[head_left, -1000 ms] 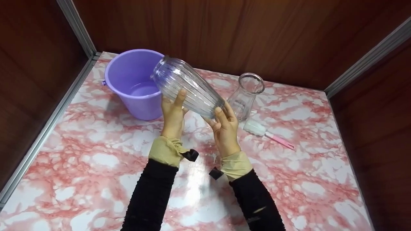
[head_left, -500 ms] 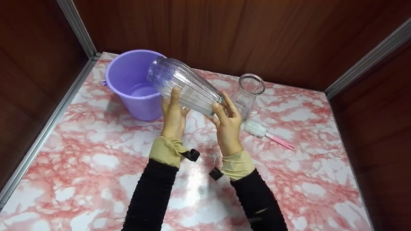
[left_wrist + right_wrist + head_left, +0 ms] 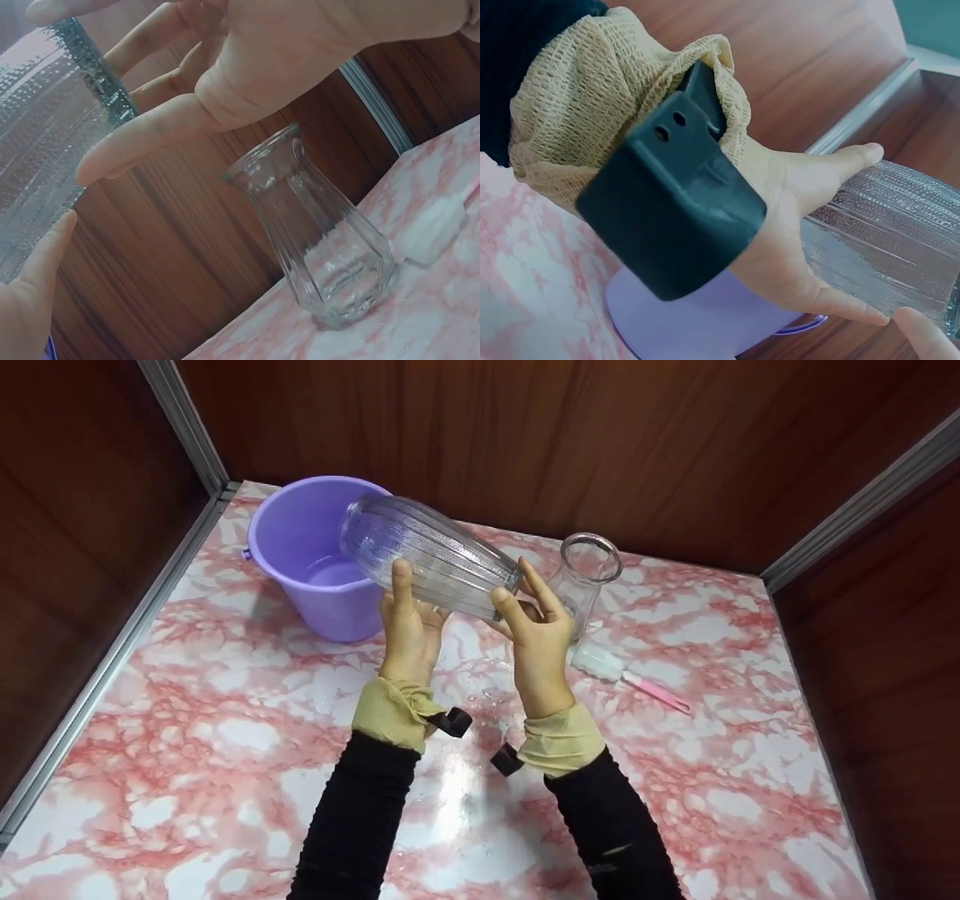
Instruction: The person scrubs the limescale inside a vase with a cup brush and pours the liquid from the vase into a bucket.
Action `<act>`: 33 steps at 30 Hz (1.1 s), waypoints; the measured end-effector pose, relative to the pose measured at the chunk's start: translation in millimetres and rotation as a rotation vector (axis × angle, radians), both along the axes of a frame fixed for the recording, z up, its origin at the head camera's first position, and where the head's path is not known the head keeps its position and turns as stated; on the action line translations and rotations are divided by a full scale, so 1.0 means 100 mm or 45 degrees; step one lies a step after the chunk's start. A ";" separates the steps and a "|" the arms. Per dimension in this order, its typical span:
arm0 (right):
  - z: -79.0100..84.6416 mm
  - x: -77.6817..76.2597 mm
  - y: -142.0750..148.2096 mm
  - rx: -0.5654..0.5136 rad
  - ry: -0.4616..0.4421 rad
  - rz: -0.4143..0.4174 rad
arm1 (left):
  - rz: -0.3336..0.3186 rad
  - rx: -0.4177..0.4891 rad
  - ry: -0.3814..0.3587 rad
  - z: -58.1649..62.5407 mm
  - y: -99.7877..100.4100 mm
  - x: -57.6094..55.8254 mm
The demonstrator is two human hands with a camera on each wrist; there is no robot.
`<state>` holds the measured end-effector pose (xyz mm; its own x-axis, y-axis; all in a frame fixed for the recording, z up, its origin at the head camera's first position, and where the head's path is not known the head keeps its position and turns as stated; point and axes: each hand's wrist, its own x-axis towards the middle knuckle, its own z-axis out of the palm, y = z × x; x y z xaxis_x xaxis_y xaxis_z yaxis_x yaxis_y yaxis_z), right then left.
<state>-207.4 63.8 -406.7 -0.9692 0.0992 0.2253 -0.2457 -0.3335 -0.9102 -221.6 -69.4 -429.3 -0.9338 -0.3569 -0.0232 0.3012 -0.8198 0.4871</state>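
A ribbed clear glass vase (image 3: 435, 556) lies tilted in the air between both hands, its mouth towards the left over the near right part of the purple bucket's rim (image 3: 259, 551). My left hand (image 3: 409, 634) holds the vase's body, thumb on the near side and fingers partly hidden beneath. Around the base, the fingers and thumb of my right hand (image 3: 540, 652) grip the glass. In the left wrist view, the right hand (image 3: 277, 60) spans the vase's thick base (image 3: 96, 71). In the right wrist view, the left hand (image 3: 780, 232) clasps the ribbed body.
A second clear glass vase (image 3: 574, 592) with a flared rim stands upright behind the right hand. Beside it lies a sponge brush (image 3: 598, 660) with a pink handle. Water drops dot the marbled tabletop (image 3: 247, 735). Dark wood panels (image 3: 487, 435) enclose the back and sides.
The vase has turned closer to level, its mouth shifting slightly left and its base rising. My right hand has moved up and a little right with it. The bucket, second vase and brush stay put.
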 end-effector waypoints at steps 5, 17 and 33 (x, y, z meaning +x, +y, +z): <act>0.08 -0.02 -0.01 0.032 0.023 -0.015 | -0.021 0.049 0.008 0.02 0.01 -0.01; 0.17 -0.05 -0.03 0.167 0.119 -0.050 | -0.063 0.141 0.006 0.02 0.03 -0.02; 0.31 -0.08 -0.06 0.312 0.167 -0.058 | -0.074 0.229 0.048 0.06 0.06 -0.04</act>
